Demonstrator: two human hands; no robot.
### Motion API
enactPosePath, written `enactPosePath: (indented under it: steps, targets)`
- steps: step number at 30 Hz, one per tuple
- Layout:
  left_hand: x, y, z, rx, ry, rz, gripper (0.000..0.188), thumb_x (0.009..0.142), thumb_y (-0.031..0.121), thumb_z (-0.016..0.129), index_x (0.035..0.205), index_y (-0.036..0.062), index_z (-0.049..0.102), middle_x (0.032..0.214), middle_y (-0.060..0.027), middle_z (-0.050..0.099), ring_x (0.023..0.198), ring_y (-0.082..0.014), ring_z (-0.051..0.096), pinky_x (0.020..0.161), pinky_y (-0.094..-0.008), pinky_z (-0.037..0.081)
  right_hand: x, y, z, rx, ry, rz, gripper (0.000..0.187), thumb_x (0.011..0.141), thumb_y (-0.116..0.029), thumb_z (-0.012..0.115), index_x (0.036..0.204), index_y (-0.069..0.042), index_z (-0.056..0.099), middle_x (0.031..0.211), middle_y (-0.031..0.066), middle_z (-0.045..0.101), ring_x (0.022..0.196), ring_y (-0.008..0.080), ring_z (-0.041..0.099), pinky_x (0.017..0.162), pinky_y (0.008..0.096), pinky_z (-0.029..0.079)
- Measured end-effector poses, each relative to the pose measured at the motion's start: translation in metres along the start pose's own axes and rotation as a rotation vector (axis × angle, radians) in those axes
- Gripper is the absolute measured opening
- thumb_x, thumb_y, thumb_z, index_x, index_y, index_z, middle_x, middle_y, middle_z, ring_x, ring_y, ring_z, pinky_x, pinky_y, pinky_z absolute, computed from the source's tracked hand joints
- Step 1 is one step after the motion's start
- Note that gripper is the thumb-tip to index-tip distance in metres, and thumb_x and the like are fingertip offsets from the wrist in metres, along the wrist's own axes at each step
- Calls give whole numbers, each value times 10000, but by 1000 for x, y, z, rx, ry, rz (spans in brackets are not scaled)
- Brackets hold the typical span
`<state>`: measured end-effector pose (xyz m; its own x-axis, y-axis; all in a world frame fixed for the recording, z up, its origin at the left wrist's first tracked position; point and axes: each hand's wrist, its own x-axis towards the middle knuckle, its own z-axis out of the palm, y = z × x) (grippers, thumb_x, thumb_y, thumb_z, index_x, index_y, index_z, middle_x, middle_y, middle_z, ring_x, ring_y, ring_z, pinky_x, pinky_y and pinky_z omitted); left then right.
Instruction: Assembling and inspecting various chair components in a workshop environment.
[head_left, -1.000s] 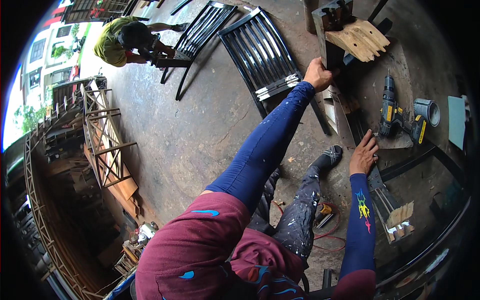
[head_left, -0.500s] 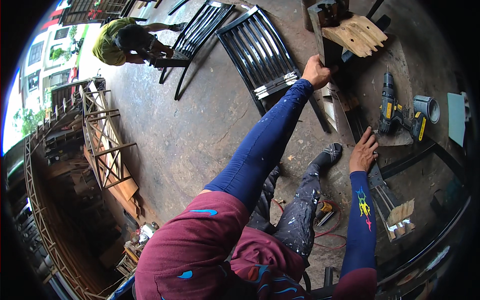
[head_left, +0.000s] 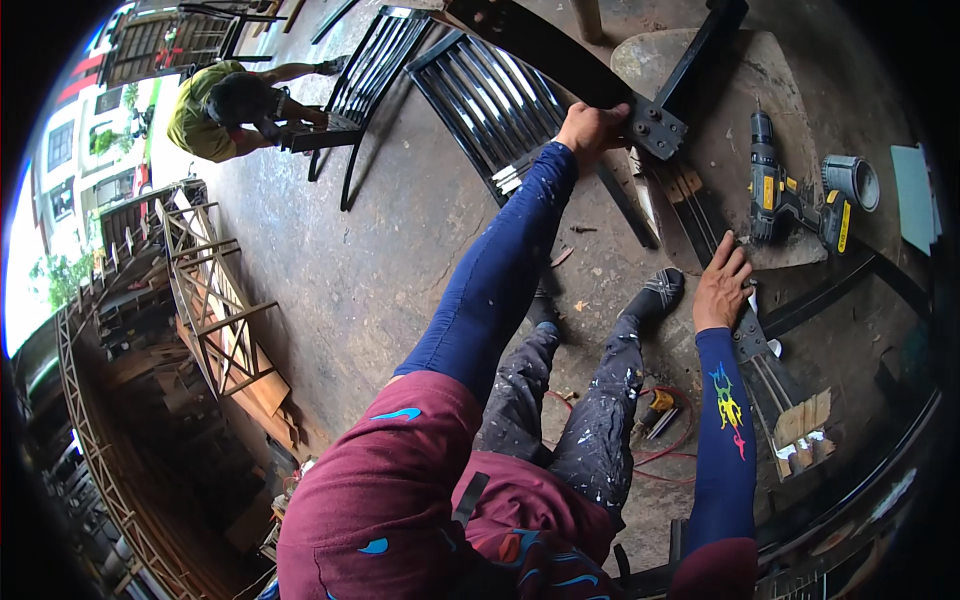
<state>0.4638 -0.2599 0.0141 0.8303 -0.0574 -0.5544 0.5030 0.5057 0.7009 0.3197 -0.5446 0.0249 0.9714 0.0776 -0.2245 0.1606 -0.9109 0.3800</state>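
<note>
My left hand (head_left: 592,132) is closed on the end of a long dark curved bar (head_left: 560,50), beside a bolted metal plate (head_left: 657,130). From this plate a second dark bar (head_left: 692,60) runs up and to the right. My right hand (head_left: 722,285) lies with its fingers stretched out on a dark slotted frame piece (head_left: 700,225); its thumb is hard to see. Further along that piece, below the right hand, are another bolted plate (head_left: 748,340) and a chunk of rough, split wood (head_left: 803,418).
A cordless drill (head_left: 768,190) lies on a worn board (head_left: 800,90), with an open metal can (head_left: 850,182) alongside. Black slatted furniture (head_left: 485,90) lies on the floor further off. A person in yellow (head_left: 205,110) bends over another slatted piece. A red hose (head_left: 665,475) curls near my feet.
The bar in my left hand has swung round to the left, bringing its bolted plate into view. The rough wood near its far end has left view. My right hand stays on the frame piece.
</note>
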Motion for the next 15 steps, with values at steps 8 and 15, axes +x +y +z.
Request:
enactPosePath:
  steps: [8,15]
  targets:
    - [22,-13,-1,-92,32,-174,350,1027,255,494,1265,10,573,1219,-181,650,1133,-331,621,1035,-458,468,4,11,0,19,-22,16,621,943,-151,517,1522,-93,302,1297,92,497,1093,261,526,759,440,562]
    - [34,-24,-31,-203,60,-145,300,1050,213,496,1246,0,574,1126,-125,681,995,-286,670,871,-408,542,1,0,10,127,-35,53,643,948,-175,512,1549,-144,283,1305,121,491,1164,299,493,898,551,501]
